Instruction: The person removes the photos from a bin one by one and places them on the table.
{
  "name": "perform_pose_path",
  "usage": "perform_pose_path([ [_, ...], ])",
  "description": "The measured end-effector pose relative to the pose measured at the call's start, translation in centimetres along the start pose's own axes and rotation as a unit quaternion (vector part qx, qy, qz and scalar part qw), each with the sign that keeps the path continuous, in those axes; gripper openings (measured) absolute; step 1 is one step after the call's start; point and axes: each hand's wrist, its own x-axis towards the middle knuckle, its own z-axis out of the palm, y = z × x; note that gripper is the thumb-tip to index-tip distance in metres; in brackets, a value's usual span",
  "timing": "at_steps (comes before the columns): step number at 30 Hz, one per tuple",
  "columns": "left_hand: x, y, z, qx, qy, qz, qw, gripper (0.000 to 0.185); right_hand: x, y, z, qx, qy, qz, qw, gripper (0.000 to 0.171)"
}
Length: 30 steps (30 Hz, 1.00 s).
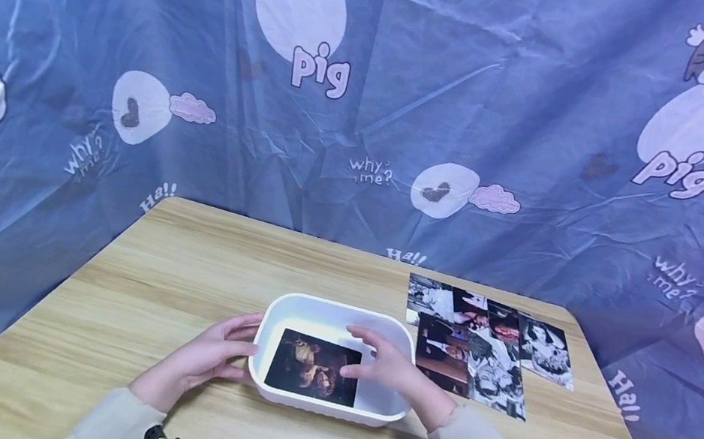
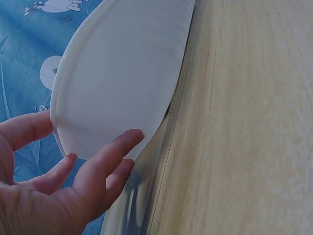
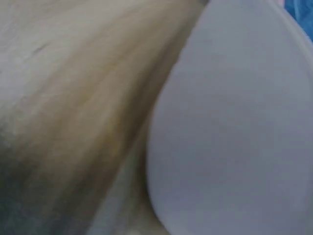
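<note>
A white plastic tub [image 1: 324, 409] with a rounded rim stands on the table. Inside it, towards the left, lies a dark picture card [image 1: 312, 368] with painted figures. At the tub's left end is my left hand [image 1: 216, 351], thumb near the rim and fingers spread along the outer wall [image 2: 117, 78], loosely extended. My right hand [image 1: 391, 366] reaches over the right side into the tub, fingers apart and nothing between them. Its thumb overlaps the card's right edge in the head view. The right wrist view shows the tub's outside wall [image 3: 234, 127] but no hand.
Several photo cards [image 1: 496, 374], some black-and-white and some in colour, lie overlapping on the table right of the tub. A blue curtain [image 1: 367, 116] with pig prints hangs behind the wooden table [image 1: 204, 250].
</note>
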Motion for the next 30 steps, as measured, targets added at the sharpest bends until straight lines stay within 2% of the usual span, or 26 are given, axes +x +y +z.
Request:
perform_pose_path([
  [6, 0.0, 0.0, 0.0, 0.002, 0.002, 0.0, 1.0, 0.073, 0.2, 0.1, 1.2, -0.104, 0.008, -0.011, 0.994, 0.077],
  [13, 0.0, -0.1, 0.1, 0.002, 0.0, 0.003, 1.0, 0.073, 0.2, 0.0, 1.6, -0.198, 0.019, -0.041, 0.979, 0.076],
  [17, 0.0, -0.2, 0.1, -0.001, 0.0, 0.005, 1.0, 0.073, 0.2, 0.0, 1.8, -0.234, 0.022, -0.051, 0.971, 0.077],
  [24, 0.0, -0.2, 0.0, -0.003, -0.003, 0.006, 1.0, 0.073, 0.1, 0.0, 2.0, -0.218, 0.021, -0.027, 0.975, 0.072],
  [30, 0.0, -0.3, 0.0, -0.002, -0.007, 0.007, 1.0, 0.073, 0.1, -0.1, 2.2, -0.203, 0.033, -0.027, 0.978, 0.068],
])
